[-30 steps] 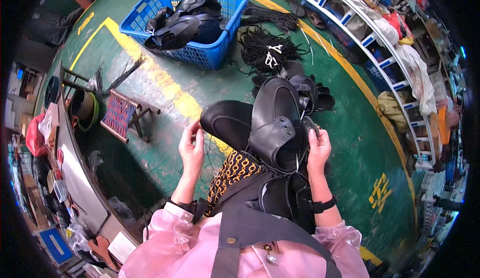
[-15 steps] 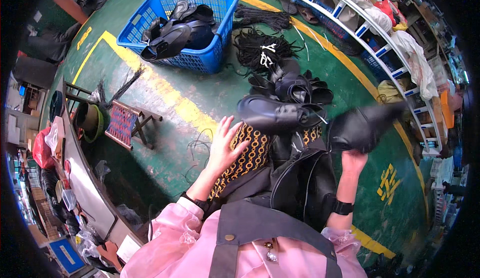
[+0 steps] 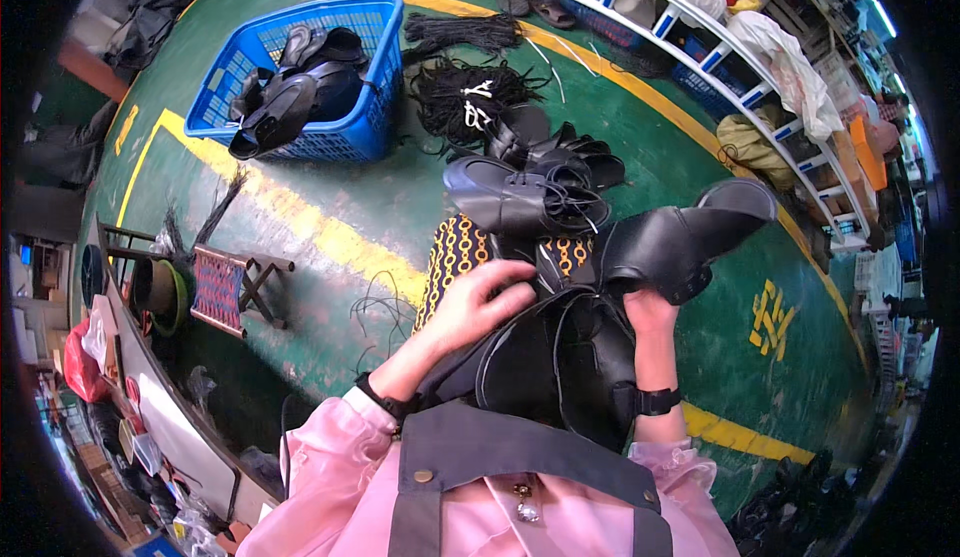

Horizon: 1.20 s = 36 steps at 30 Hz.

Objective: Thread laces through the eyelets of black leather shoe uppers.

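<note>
My right hand [image 3: 652, 311] grips a black leather shoe upper [image 3: 672, 245] from below, holding it tilted above my right knee. Its wide end points up and right. My left hand [image 3: 485, 302] has its fingers stretched over my lap, thumb apart, holding nothing. Beside its fingertips, more black leather with a thin dark lace [image 3: 560, 347] lies across my lap. Just beyond my knees, a black lace-up shoe upper [image 3: 500, 197] with loose laces sits on a heap of similar black uppers [image 3: 590, 162]. Patterned black-and-yellow cloth [image 3: 450, 257] covers my legs.
A blue plastic basket [image 3: 375, 107] of black uppers stands at the far left. Bundles of black laces [image 3: 475, 97] lie on the green floor beside it. A folding stool [image 3: 220, 292] and a table edge [image 3: 165, 397] are on the left; a white-railed rack [image 3: 705, 72] curves along the right.
My left hand has moved right and in over my lap, away from the lace-up upper. The upper in my right hand, blurred before, has come nearer the middle. The whole view has shifted.
</note>
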Motion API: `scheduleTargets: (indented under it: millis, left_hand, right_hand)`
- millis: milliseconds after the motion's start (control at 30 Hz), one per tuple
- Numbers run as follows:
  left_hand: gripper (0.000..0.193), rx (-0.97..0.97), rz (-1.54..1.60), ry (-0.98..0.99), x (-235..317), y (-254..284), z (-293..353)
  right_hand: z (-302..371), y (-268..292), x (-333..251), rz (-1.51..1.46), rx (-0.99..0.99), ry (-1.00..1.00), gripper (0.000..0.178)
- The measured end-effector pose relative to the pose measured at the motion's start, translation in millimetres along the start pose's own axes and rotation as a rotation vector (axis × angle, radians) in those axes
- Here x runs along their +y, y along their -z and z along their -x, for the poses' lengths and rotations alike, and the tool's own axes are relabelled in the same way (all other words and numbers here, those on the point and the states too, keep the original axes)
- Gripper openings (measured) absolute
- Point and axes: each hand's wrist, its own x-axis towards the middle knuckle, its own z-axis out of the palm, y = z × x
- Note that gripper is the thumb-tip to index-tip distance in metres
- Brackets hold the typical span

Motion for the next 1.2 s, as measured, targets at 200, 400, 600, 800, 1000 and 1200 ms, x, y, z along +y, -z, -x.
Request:
scheduleTargets:
  millis: [200, 400, 600, 800, 1000, 1200]
  left_hand:
    - [0.052, -0.447, -0.042, -0.557, 43, -45, 36]
    - [0.051, -0.821, 0.062, -0.557, 32, -86, 33]
    - [0.047, -0.812, 0.146, -0.609, 22, -78, 28]
    - [0.022, -0.619, 0.554, 0.050, 33, -39, 1]
    - [0.021, 0.104, 0.256, -0.025, 1, -6, -64]
    - [0.081, 0.424, -0.356, -0.144, -14, -31, -148]
  right_hand:
    - [-34, -22, -18, 0.257, 0.176, 0.261, 0.045]
    - [-61, 21, -27, 0.141, 0.003, 0.051, 0.044]
    - [-51, 16, -17, 0.263, 0.329, 0.041, 0.036]
    - [-44, 117, -37, 1.590, 0.003, 0.453, 0.039]
    - [-31, 45, -4, 0.822, -0.364, 0.012, 0.039]
    - [-24, -21, 6, 0.197, 0.059, -0.413, 0.035]
